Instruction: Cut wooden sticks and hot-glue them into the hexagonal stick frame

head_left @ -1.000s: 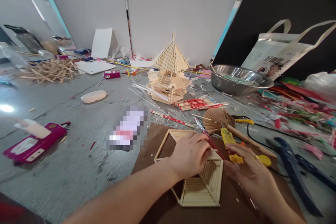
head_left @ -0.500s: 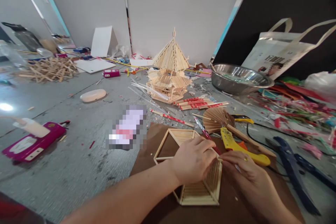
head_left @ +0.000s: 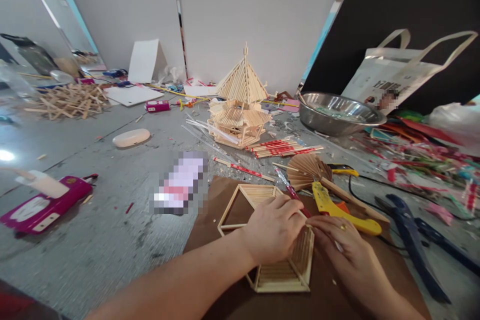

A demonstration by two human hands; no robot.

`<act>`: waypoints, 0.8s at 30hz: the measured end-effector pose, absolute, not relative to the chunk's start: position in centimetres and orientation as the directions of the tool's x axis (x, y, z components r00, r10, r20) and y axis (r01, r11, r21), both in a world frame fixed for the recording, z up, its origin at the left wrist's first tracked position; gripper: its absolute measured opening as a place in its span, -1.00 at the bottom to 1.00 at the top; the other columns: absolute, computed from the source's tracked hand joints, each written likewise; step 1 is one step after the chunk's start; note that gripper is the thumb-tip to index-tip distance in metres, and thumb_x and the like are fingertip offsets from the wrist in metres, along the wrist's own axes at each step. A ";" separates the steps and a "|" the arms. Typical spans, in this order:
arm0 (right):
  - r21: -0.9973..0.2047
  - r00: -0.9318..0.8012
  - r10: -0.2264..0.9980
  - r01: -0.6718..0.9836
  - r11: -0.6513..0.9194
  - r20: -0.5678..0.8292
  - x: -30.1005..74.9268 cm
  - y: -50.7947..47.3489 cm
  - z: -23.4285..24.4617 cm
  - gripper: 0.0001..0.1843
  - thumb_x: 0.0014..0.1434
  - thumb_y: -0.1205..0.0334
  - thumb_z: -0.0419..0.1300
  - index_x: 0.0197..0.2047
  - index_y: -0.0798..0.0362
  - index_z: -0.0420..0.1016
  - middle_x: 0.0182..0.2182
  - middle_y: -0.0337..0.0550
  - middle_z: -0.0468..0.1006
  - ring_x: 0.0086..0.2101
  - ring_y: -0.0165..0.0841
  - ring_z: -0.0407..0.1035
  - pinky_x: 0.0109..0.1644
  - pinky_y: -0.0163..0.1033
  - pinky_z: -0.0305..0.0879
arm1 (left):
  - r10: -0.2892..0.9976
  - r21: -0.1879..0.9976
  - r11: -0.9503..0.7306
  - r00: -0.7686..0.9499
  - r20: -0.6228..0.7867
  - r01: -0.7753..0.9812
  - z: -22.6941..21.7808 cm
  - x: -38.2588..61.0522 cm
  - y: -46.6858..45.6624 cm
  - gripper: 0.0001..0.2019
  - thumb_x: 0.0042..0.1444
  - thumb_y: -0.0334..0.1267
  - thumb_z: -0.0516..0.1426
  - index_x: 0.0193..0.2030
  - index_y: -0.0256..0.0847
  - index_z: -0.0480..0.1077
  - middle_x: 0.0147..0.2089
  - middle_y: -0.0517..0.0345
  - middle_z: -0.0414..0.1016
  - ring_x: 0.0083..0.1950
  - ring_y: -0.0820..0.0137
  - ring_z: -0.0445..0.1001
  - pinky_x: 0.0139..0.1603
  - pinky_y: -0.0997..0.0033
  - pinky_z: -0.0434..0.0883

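Observation:
A flat hexagonal frame of thin wooden sticks (head_left: 283, 280) lies on a brown sheet (head_left: 221, 305), some of its triangular sections filled with sticks. Across it reaches my left hand (head_left: 275, 227), its fingers bent and closed on the frame's upper right side; the fingertips are partly hidden. At the right corner, my right hand (head_left: 343, 247) pinches thumb and fingers together, touching the frame. A pale bit, apparently a wooden stick, shows between them, mostly covered. Just beyond the hands lie a red-handled clear tool (head_left: 290, 187) and a yellow hot glue gun (head_left: 343, 210).
A stick-built pagoda (head_left: 242, 105) stands behind. Around it are red-wrapped sticks (head_left: 283, 148), a metal basin (head_left: 339, 115), a folded paper fan (head_left: 305, 172) and a phone-like blurred rectangle (head_left: 183, 180). Blue-handled pliers (head_left: 412, 245) lie right, a magenta power strip (head_left: 52, 205) left.
The whole view has shifted slightly to the left. Both hands stay at the same side of the frame, with the right fingers a touch closer to the left ones.

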State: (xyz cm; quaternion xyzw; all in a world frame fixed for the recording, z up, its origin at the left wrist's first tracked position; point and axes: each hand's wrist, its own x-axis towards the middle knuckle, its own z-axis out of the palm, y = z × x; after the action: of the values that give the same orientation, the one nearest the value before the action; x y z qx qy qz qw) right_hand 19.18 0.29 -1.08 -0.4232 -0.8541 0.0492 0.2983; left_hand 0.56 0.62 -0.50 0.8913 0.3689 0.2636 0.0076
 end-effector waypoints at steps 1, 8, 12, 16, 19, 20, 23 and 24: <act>-0.323 -0.471 0.747 0.696 0.642 0.470 19.2 0.3 -1.1 -0.83 0.08 0.28 0.04 -0.24 -0.03 0.39 -0.33 -0.18 0.49 -0.27 -0.35 0.35 -0.22 -0.22 0.28 | 0.658 0.202 -0.731 0.594 0.462 0.652 -0.4 0.6 0.6 -0.83 0.07 -0.30 -0.06 -0.27 -0.29 0.28 -0.03 0.10 0.28 -0.07 0.36 0.21 -0.09 0.35 0.26; -0.199 -0.521 0.683 0.702 0.684 0.512 19.1 0.2 -0.6 -0.88 0.06 0.29 0.06 -0.29 0.00 0.38 -0.40 -0.21 0.49 -0.36 -0.38 0.36 -0.27 -0.22 0.21 | 0.635 0.183 -0.749 0.612 0.471 0.637 -0.3 0.6 0.5 -0.83 0.06 -0.33 -0.08 -0.28 -0.31 0.29 -0.03 0.07 0.28 -0.07 0.33 0.22 -0.09 0.34 0.26; -0.152 -0.534 0.665 0.709 0.688 0.522 19.1 0.0 -0.4 -0.89 0.06 0.30 0.06 -0.31 0.02 0.37 -0.42 -0.21 0.49 -0.37 -0.38 0.36 -0.27 -0.23 0.19 | 0.633 0.182 -0.752 0.616 0.468 0.634 -0.4 0.6 0.5 -0.82 0.07 -0.33 -0.08 -0.27 -0.31 0.29 -0.03 0.06 0.28 -0.07 0.34 0.22 -0.09 0.34 0.25; -0.155 -0.515 0.681 0.727 0.669 0.521 18.9 -0.1 -0.3 -0.90 0.07 0.27 0.04 -0.38 0.03 0.37 -0.47 -0.21 0.49 -0.40 -0.39 0.36 -0.30 -0.25 0.19 | 0.632 0.180 -0.752 0.616 0.470 0.634 -0.4 0.6 0.6 -0.82 0.07 -0.33 -0.08 -0.27 -0.31 0.30 -0.03 0.05 0.28 -0.06 0.33 0.22 -0.08 0.33 0.25; -0.176 -0.503 0.693 0.730 0.661 0.516 18.8 0.0 -0.3 -0.90 0.07 0.27 0.03 -0.41 0.03 0.35 -0.48 -0.21 0.48 -0.41 -0.39 0.35 -0.31 -0.25 0.19 | 0.631 0.198 -0.755 0.610 0.478 0.626 -0.5 0.7 0.6 -0.82 0.06 -0.34 -0.07 -0.28 -0.31 0.30 -0.03 0.06 0.29 -0.06 0.33 0.22 -0.07 0.33 0.25; -0.180 -0.506 0.694 0.727 0.663 0.513 18.8 0.0 -0.4 -0.91 0.07 0.27 0.03 -0.41 0.03 0.34 -0.48 -0.21 0.47 -0.41 -0.39 0.35 -0.31 -0.25 0.18 | 0.634 0.211 -0.755 0.606 0.481 0.621 -0.5 0.7 0.6 -0.82 0.06 -0.34 -0.07 -0.28 -0.31 0.31 -0.03 0.07 0.29 -0.07 0.33 0.23 -0.07 0.32 0.26; -0.192 -0.516 0.694 0.716 0.671 0.501 18.8 0.0 -0.5 -0.94 0.07 0.29 0.04 -0.40 0.03 0.32 -0.46 -0.22 0.46 -0.40 -0.39 0.34 -0.30 -0.25 0.17 | 0.656 0.288 -0.745 0.580 0.484 0.602 -0.7 0.8 0.6 -0.84 0.04 -0.33 -0.04 -0.30 -0.29 0.32 -0.04 0.07 0.31 -0.07 0.33 0.24 -0.07 0.32 0.27; -0.200 -0.515 0.699 0.716 0.669 0.497 18.9 0.0 -0.5 -0.94 0.07 0.29 0.03 -0.39 0.03 0.31 -0.46 -0.22 0.46 -0.40 -0.39 0.33 -0.30 -0.25 0.17 | 0.669 0.330 -0.736 0.563 0.486 0.591 -0.8 0.8 0.7 -0.85 0.04 -0.34 -0.04 -0.32 -0.28 0.32 -0.06 0.07 0.32 -0.08 0.34 0.25 -0.07 0.33 0.27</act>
State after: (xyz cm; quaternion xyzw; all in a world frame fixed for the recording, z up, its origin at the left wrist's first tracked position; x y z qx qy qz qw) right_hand 18.90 0.05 -0.46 -0.4065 -0.8701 -0.0152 0.2783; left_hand 0.82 0.66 -0.76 0.8815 0.3572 0.3018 0.0648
